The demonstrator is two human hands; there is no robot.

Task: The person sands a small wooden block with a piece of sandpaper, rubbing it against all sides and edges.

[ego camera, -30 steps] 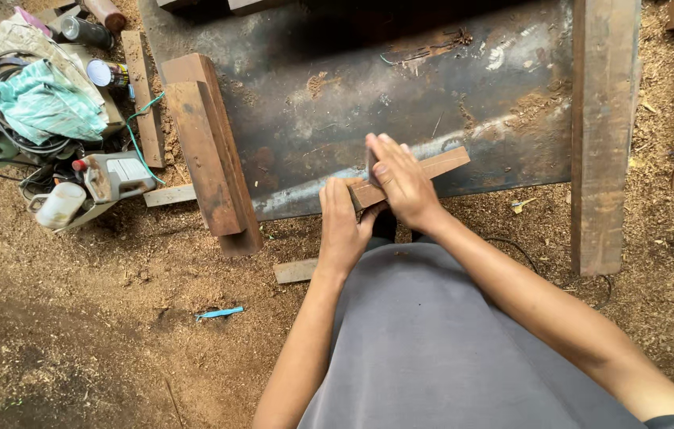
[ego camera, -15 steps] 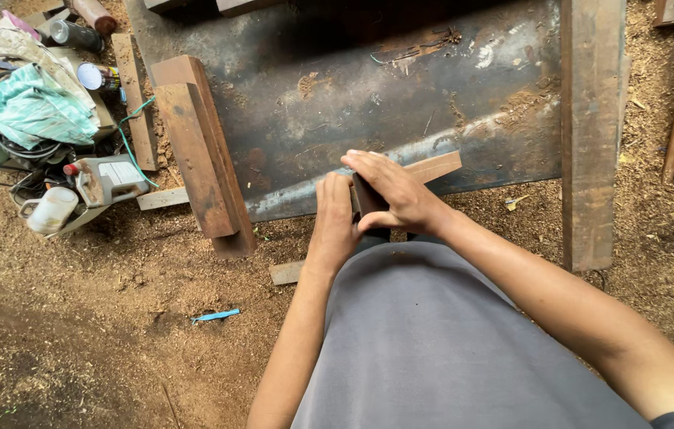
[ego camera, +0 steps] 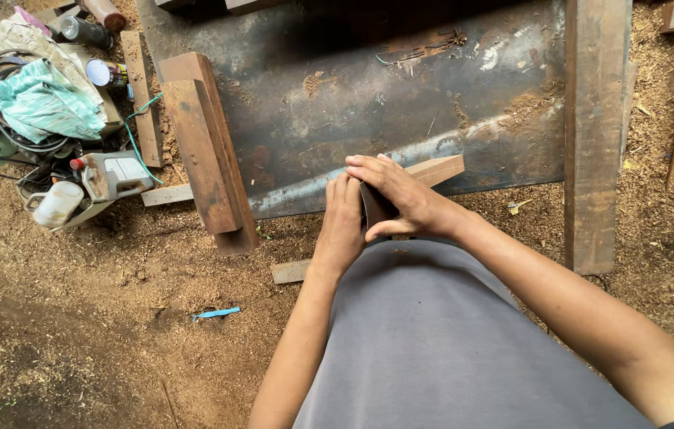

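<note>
Both my hands close on one short wooden piece (ego camera: 437,169) held in front of my grey shirt. My left hand (ego camera: 342,222) grips its near end from the left. Over the top lies my right hand (ego camera: 402,199), fingers flat along a dark face of the wood and thumb underneath. The pale far end sticks out to the right past my fingers. Below the hands lies a dark metal sheet (ego camera: 368,95) on the sawdust ground.
A stack of thick reddish wood blocks (ego camera: 206,147) lies left of the sheet; a long plank (ego camera: 593,127) crosses its right side. At far left sit a power tool (ego camera: 110,176), cables, a green cloth (ego camera: 39,102) and cans. More slats lean at the right edge.
My right hand has slid from the wood's far end back toward me, and now covers its near part. The view has shifted slightly left and up.
</note>
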